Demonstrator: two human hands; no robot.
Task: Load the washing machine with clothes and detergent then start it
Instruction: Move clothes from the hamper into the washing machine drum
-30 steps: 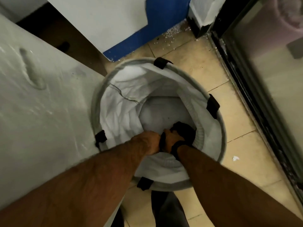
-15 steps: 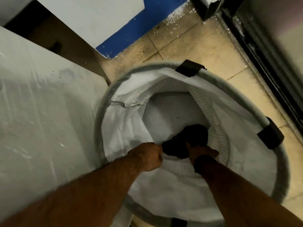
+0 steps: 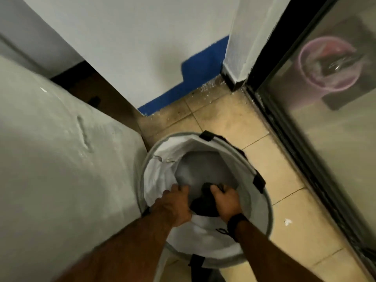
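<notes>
Dark clothing [image 3: 204, 204] lies bunched low inside the white laundry hamper [image 3: 262, 212], between the two hands. The right hand [image 3: 225, 202] has its fingers curled round the top of the bundle and grips it; half a second ago it reached deeper, and now the bundle sits higher, near the front wall of the hamper. The left hand [image 3: 175, 206] has moved to the left inner wall of the liner, its fingers spread and bent over the white fabric; whether it pinches the fabric I cannot tell. The view has pulled back, so the hamper looks smaller. A grey flat surface [image 3: 57, 169] stands close on the left of the hamper, and a dark-framed glass door [image 3: 325, 123] runs along the tiled floor [image 3: 234, 119] on the right.
</notes>
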